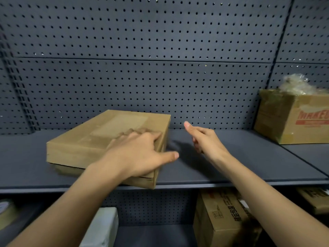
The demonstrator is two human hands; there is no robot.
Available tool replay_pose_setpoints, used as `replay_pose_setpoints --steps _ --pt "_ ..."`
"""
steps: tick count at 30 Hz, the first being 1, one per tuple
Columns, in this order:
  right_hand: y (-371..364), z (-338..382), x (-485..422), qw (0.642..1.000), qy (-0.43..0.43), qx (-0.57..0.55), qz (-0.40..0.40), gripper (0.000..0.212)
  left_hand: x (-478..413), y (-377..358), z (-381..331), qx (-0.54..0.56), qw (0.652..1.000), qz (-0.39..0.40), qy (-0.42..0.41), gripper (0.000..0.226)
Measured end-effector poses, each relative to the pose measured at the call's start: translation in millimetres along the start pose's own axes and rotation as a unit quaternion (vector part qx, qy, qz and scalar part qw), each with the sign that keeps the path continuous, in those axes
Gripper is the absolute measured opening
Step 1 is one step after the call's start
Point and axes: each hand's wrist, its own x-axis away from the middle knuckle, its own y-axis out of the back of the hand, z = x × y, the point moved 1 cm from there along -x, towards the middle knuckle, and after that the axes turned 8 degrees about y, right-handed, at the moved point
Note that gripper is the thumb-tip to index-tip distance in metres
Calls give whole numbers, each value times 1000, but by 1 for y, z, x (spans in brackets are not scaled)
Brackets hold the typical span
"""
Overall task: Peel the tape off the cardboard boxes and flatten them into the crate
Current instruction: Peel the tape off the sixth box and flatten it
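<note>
A flat brown cardboard box [99, 138] lies on the grey shelf [231, 168], turned at an angle, its near right corner jutting over the shelf's front edge. My left hand [138, 152] rests on the box's top near its right side, fingers spread flat, thumb sticking out to the right past the box's edge. Just right of the box, my right hand [203, 138] hovers above the shelf with fingers loosely extended toward the back, holding nothing. No crate is in view.
A larger cardboard box [292, 118] with red lettering and crumpled clear plastic on top stands at the shelf's back right. A grey pegboard [160, 68] forms the back wall. On the lower shelf sit a printed brown box [222, 218] and a white box [105, 227].
</note>
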Motion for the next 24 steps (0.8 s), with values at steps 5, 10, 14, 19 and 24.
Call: replay_pose_setpoints --steps 5,10,14,19,24 --pt "2 -10 -20 998 13 50 -46 34 10 -4 6 -39 999 -28 -22 74" --pt "8 -14 -30 997 -13 50 -63 52 27 2 18 -27 996 -20 -82 76" --pt "7 1 -38 997 -17 71 -20 61 33 -1 31 8 991 -17 -130 85" --pt "14 9 -44 991 -8 122 55 25 32 0 46 17 987 -20 -156 78" --pt "27 11 -27 989 20 144 -14 24 29 7 63 3 986 -56 -156 67"
